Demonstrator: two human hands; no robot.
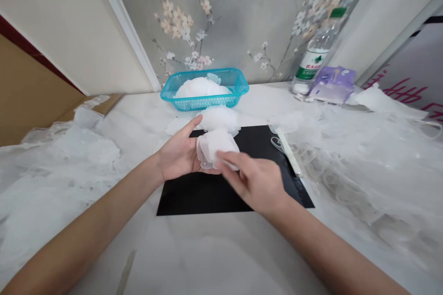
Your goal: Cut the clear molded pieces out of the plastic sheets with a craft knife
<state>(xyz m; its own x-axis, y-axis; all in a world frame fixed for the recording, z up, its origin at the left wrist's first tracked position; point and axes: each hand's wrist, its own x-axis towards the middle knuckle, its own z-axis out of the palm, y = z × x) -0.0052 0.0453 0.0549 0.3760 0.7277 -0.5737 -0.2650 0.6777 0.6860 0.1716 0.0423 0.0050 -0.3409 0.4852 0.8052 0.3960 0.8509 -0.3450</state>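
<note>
My left hand (179, 152) lies palm up and cradles a folded wad of thin, translucent white material (217, 144) from below. My right hand (252, 182) presses its fingertips onto the top of the same wad. Both hands are above a black mat (194, 198). Just beyond them, a fluffy pile of the same white material (219, 118) sits at the mat's far edge, close to my left thumb.
A teal plastic basket (204, 103) heaped with white material stands behind. A white strip (289, 152) lies along the mat's right edge. A water bottle (313, 50) and a purple packet (332, 85) stand at the back. Crumpled translucent sheeting (363, 170) spreads across both sides.
</note>
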